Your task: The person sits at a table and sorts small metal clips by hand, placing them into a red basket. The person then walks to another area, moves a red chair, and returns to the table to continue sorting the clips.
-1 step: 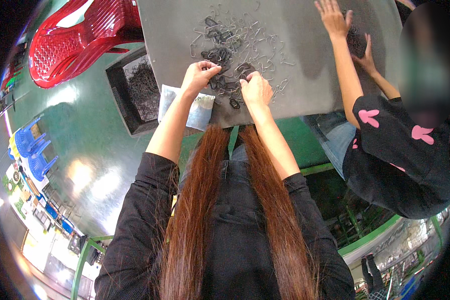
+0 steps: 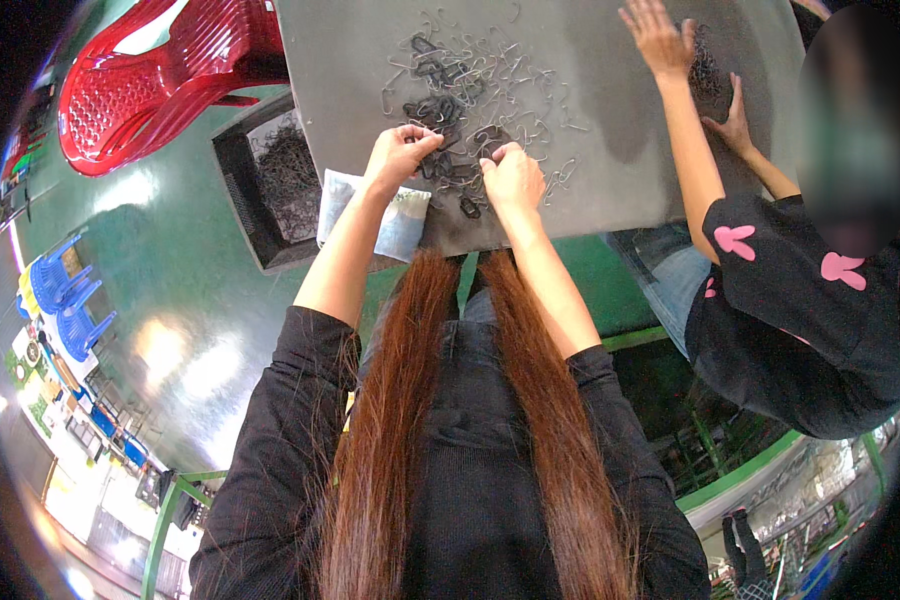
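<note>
A heap of small dark wire clips (image 2: 460, 90) lies scattered on a grey table (image 2: 590, 170). My left hand (image 2: 400, 155) rests at the heap's near edge, fingertips pinched together on some clips. Just to its right, my right hand (image 2: 513, 178) is curled into a fist over more clips, a few loose ones beside it. A clear plastic bag (image 2: 375, 215) lies at the table's front edge under my left wrist. My long reddish hair hangs down below the table edge.
A black crate (image 2: 232, 185) filled with dark wire parts stands left of the table on the green floor. A red plastic chair (image 2: 160, 80) is behind it, and blue chairs (image 2: 65, 300) are far left. A co-worker's hands (image 2: 660, 40) press on another clip pile at the right.
My right hand's fingers have curled in tighter over the clips. Both hands stay in the same place at the heap's edge.
</note>
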Motion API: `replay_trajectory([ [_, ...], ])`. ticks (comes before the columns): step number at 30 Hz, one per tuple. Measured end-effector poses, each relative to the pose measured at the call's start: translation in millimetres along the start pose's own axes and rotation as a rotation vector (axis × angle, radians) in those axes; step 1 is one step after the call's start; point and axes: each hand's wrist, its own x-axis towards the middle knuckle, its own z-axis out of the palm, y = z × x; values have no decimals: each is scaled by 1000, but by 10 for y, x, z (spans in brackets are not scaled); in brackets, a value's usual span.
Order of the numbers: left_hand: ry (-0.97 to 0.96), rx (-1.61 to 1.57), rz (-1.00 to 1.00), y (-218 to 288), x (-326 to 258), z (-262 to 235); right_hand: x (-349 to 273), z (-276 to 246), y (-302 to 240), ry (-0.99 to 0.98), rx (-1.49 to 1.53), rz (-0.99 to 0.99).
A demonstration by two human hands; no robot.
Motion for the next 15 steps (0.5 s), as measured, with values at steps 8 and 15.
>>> replay_trajectory([
  [8, -29, -171, -108, -134, -108, -30, 289, -317, 296, 38, 164, -24],
  [15, -22, -208, -151, -63, -157, -3, 382, -146, 104, 25, -89, -562],
])
